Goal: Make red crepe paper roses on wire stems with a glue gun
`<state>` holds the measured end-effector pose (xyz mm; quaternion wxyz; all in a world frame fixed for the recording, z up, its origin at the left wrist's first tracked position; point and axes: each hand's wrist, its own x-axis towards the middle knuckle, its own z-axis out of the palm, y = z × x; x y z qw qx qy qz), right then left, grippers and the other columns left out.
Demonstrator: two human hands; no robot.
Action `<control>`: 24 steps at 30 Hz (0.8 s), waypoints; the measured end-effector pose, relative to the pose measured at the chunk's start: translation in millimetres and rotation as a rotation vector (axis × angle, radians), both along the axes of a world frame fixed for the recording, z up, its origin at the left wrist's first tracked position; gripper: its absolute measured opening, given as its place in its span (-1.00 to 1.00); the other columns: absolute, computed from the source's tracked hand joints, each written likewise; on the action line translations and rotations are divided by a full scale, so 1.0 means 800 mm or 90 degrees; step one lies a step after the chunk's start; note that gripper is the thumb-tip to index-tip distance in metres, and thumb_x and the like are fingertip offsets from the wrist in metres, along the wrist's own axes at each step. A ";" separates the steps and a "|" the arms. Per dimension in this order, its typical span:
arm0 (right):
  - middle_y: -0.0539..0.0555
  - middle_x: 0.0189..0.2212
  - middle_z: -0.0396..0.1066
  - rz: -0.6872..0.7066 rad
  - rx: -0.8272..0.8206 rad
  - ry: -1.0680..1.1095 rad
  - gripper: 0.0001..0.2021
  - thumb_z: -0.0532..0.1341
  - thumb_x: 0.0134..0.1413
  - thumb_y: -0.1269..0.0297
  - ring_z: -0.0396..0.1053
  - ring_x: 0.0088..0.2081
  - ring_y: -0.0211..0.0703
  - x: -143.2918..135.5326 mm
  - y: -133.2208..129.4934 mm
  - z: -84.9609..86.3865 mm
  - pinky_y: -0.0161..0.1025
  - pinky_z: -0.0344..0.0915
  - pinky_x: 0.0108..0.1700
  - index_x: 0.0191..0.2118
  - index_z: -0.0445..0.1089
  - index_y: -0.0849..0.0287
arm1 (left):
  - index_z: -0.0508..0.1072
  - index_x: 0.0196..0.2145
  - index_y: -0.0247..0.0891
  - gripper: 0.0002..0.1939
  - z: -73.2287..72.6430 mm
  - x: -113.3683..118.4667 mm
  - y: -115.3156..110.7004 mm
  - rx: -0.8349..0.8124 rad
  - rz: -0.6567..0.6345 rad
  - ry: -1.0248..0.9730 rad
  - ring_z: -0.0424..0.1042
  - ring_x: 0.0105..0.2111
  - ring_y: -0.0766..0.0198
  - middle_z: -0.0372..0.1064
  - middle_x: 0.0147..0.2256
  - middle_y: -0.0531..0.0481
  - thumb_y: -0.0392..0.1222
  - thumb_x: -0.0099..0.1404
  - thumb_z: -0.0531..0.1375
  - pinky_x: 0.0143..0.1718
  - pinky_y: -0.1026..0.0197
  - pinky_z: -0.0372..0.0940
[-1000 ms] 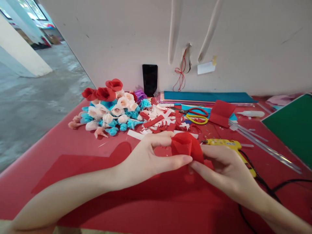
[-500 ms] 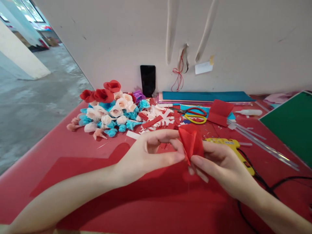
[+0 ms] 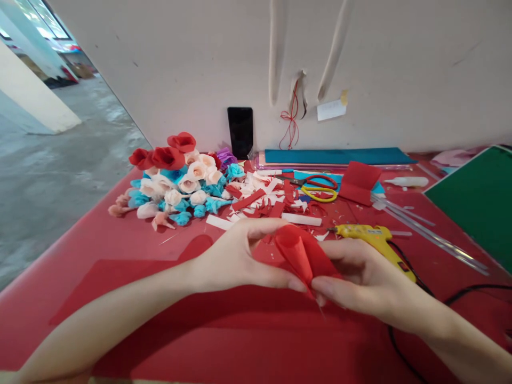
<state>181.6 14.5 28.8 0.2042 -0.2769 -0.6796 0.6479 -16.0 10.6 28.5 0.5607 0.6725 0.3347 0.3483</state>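
Note:
A red paper piece, rolled into a cone with a loose flap on its right, is between my two hands above the red table. My left hand grips its left side, the thumb near the pointed lower end. On the right side, my right hand pinches the paper near the base between thumb and fingers. Some fingertips are hidden behind the paper. A yellow glue gun lies just beyond my right hand.
Paper flowers are heaped at the back left. Behind my hands are paper scraps, scissors and a red square. A black phone leans on the wall. Clear sticks and a green board are at right.
The paper has moved slightly left and down and turned, so its rolled opening now shows. Both hands have shifted with it, still gripping. The view has shifted slightly.

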 end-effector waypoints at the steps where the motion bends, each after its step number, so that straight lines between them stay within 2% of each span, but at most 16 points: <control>1: -0.06 -0.47 0.31 0.006 0.000 -0.019 -0.90 0.13 0.08 0.34 0.24 -0.45 -0.44 0.001 0.001 0.000 -0.54 0.19 -0.41 -0.28 0.36 0.17 | 0.43 -0.31 -0.28 -0.70 -0.001 0.000 0.001 0.017 -0.008 0.015 0.38 -0.31 0.30 0.42 -0.34 0.03 -0.33 -0.06 0.33 -0.27 0.32 0.27; 5: -0.06 -0.45 0.33 0.022 -0.001 -0.073 -0.87 0.14 0.06 0.27 0.23 -0.45 -0.41 0.003 0.003 -0.003 -0.53 0.19 -0.43 -0.28 0.37 0.16 | 0.41 -0.23 -0.27 -0.62 -0.007 -0.002 0.002 0.145 -0.026 0.052 0.37 -0.31 0.30 0.40 -0.32 0.02 -0.29 -0.06 0.34 -0.25 0.28 0.28; 10: -0.02 -0.47 0.29 0.037 0.047 -0.144 -0.79 0.12 0.05 0.16 0.20 -0.47 -0.36 0.008 0.004 -0.007 -0.48 0.18 -0.48 -0.32 0.36 0.19 | 0.31 -0.11 -0.26 -0.55 -0.010 -0.004 0.002 0.337 -0.061 0.126 0.37 -0.27 0.33 0.40 -0.23 0.04 -0.34 0.00 0.28 -0.02 0.18 0.18; 13: -0.02 -0.46 0.28 0.033 0.044 -0.163 -0.79 0.12 0.04 0.15 0.20 -0.44 -0.35 0.010 0.004 -0.009 -0.47 0.18 -0.46 -0.32 0.35 0.19 | 0.26 -0.08 -0.25 -0.55 -0.007 -0.003 0.001 0.401 -0.065 0.175 0.34 -0.25 0.35 0.39 -0.20 0.04 -0.37 0.05 0.22 -0.11 0.21 0.23; 16: -0.02 -0.45 0.28 0.047 0.043 -0.180 -0.79 0.11 0.03 0.15 0.20 -0.43 -0.34 0.010 0.004 -0.007 -0.46 0.17 -0.46 -0.34 0.35 0.19 | 0.26 -0.09 -0.27 -0.57 -0.004 -0.002 0.001 0.454 -0.071 0.197 0.31 -0.28 0.34 0.40 -0.24 0.01 -0.40 0.06 0.19 -0.22 0.24 0.27; 20: -0.01 -0.48 0.26 0.057 0.081 -0.224 -0.74 0.11 0.01 0.09 0.20 -0.43 -0.31 0.008 0.006 -0.005 -0.43 0.17 -0.46 -0.36 0.34 0.20 | 0.30 -0.12 -0.31 -0.63 -0.007 -0.003 0.002 0.553 -0.054 0.203 0.31 -0.32 0.35 0.40 -0.37 0.03 -0.38 0.07 0.18 -0.16 0.20 0.26; 24: -0.04 -0.52 0.21 0.108 0.093 -0.226 -0.80 0.10 0.01 0.17 0.18 -0.44 -0.35 0.007 0.008 -0.004 -0.43 0.15 -0.42 -0.44 0.28 0.21 | 0.40 -0.22 -0.31 -0.81 -0.011 -0.004 0.003 0.691 -0.062 0.202 0.31 -0.34 0.30 0.40 -0.47 0.04 -0.26 0.18 0.13 -0.07 0.09 0.24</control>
